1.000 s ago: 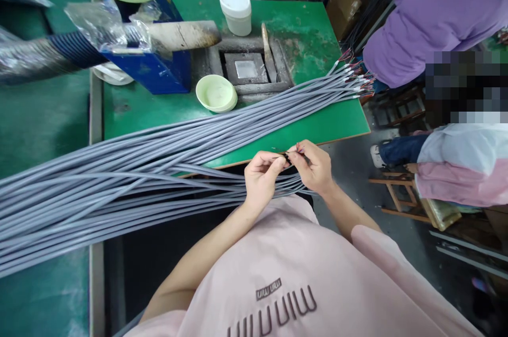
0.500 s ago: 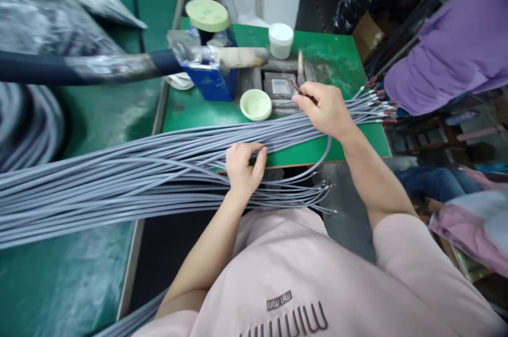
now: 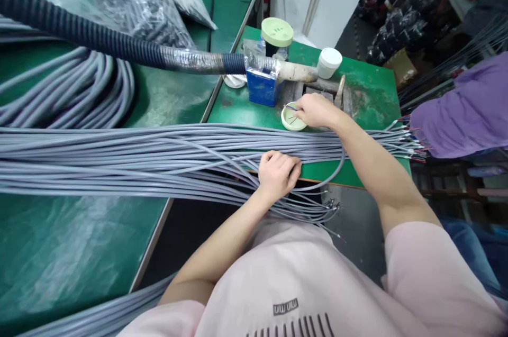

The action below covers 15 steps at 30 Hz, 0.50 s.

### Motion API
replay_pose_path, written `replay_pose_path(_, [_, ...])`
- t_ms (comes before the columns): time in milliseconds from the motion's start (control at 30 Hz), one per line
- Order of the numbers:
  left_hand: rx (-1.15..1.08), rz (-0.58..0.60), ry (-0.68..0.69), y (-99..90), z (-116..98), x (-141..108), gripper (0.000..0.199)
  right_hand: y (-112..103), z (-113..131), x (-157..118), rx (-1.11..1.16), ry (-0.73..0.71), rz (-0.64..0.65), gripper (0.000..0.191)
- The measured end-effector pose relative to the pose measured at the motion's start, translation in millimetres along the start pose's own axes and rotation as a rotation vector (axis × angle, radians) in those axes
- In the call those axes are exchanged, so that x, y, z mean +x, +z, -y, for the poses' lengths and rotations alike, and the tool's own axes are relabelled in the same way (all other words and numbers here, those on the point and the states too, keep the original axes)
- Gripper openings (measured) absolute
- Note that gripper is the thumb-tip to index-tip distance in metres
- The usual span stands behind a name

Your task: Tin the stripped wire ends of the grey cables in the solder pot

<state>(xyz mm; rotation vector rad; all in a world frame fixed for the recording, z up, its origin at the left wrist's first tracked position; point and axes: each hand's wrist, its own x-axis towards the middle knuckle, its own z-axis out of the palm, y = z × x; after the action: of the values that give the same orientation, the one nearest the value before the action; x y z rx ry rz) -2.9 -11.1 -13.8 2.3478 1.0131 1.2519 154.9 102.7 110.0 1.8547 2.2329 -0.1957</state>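
My right hand [image 3: 316, 110] is closed around the end of a grey cable [image 3: 338, 169], which loops down from it past the table edge. Thin coloured wire ends [image 3: 291, 108] stick out of its fingertips, over a small pale green dish [image 3: 286, 124]. Dark thin strands show inside the dish. My left hand [image 3: 278, 174] lies on the near side of a long bundle of grey cables [image 3: 190, 141], its fingers curled over them; its fingertips are partly hidden. Loose cable ends [image 3: 331, 206] hang off the table edge beneath it.
Behind the dish are a blue box [image 3: 262, 89], a black hose [image 3: 130, 46] with a pale nozzle [image 3: 296, 71], a dark metal-framed unit [image 3: 320, 94] and a white tub [image 3: 329, 62]. Coiled cable [image 3: 99, 83] lies left. A co-worker's purple sleeve [image 3: 456, 120] is at right.
My right hand has moved the wire ends from over the metal unit toward me, to the pale green dish. My left hand stays on the cables. The camera view has shifted.
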Motion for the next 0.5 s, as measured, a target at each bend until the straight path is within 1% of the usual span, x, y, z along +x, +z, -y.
replay_pose_path(100, [0.019,-0.009,0.017,0.0,0,1,0.006,-2,7,3,-0.047,0.024,0.063,0.027])
replay_pose_path(200, [0.034,-0.022,0.033,-1.0,-1,2,0.004,-1,8,5,-0.062,0.022,0.07,0.028])
replay_pose_path(267, [0.035,-0.026,0.036,-1.4,-1,2,0.004,-1,4,5,-0.053,0.007,0.055,0.027])
replay_pose_path(333, [0.032,-0.024,0.034,-1.3,-2,2,0.005,-6,-5,3,-0.017,-0.012,0.022,0.024])
replay_pose_path(400, [0.027,-0.022,0.033,-1.0,-2,2,0.005,-12,-20,0,0.044,-0.003,-0.022,0.023])
replay_pose_path(500, [0.024,-0.014,0.036,-0.9,-1,2,0.005,-17,-49,-4,0.137,0.087,-0.089,0.023])
